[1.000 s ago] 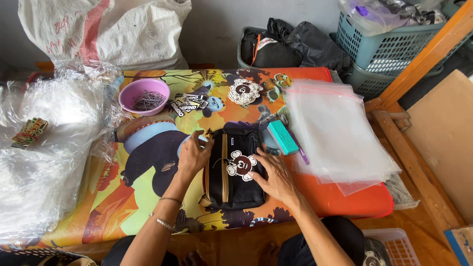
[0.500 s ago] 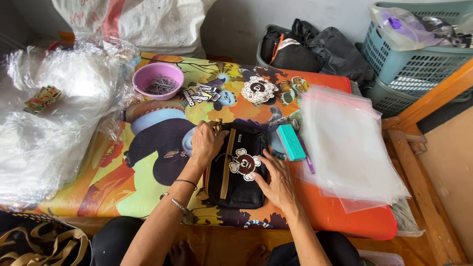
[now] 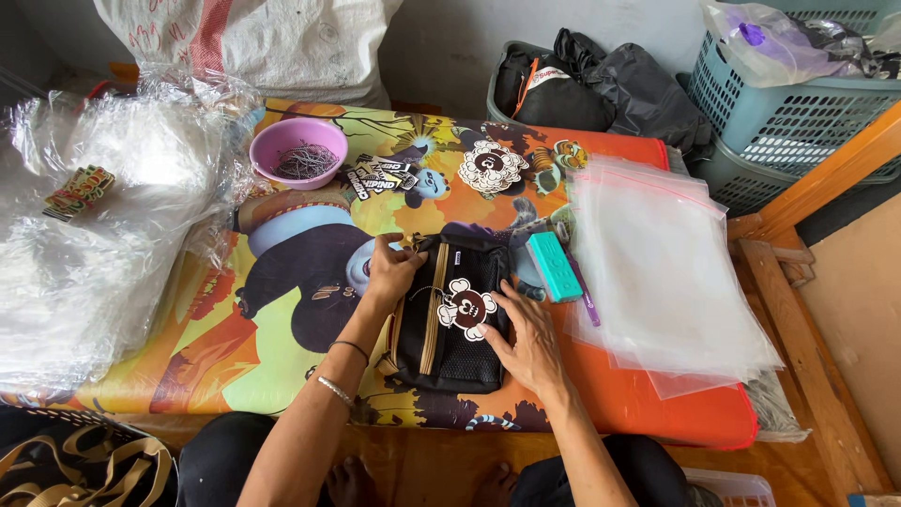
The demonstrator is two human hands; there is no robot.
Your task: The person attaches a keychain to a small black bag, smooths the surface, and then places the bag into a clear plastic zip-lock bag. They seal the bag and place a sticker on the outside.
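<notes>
Pouch: black zip pouch (image 3: 449, 329) lies flat near the front edge of the colourful cartoon-printed mat (image 3: 282, 329), its tan zip strip running lengthwise.
Tag: white flower-shaped card tag (image 3: 466, 305) with a dark cartoon face rests on top of the pouch.
Left hand: left hand (image 3: 392, 270) sits at the pouch's upper left corner, fingers curled and pinched at the zip end; what exactly it grips is too small to tell.
Right hand: right hand (image 3: 527, 336) lies flat, fingers spread wide, pressing the pouch's right side, fingertips just beside the tag.
Beside pouch: teal box (image 3: 553, 267) just right of the pouch, next to a stack of clear zip bags (image 3: 666, 272).
Far side: purple bowl (image 3: 298, 152) holding small dark metal pieces; loose stickers (image 3: 492, 169) near it.
Left edge: heap of clear plastic wrap (image 3: 84, 235).
</notes>
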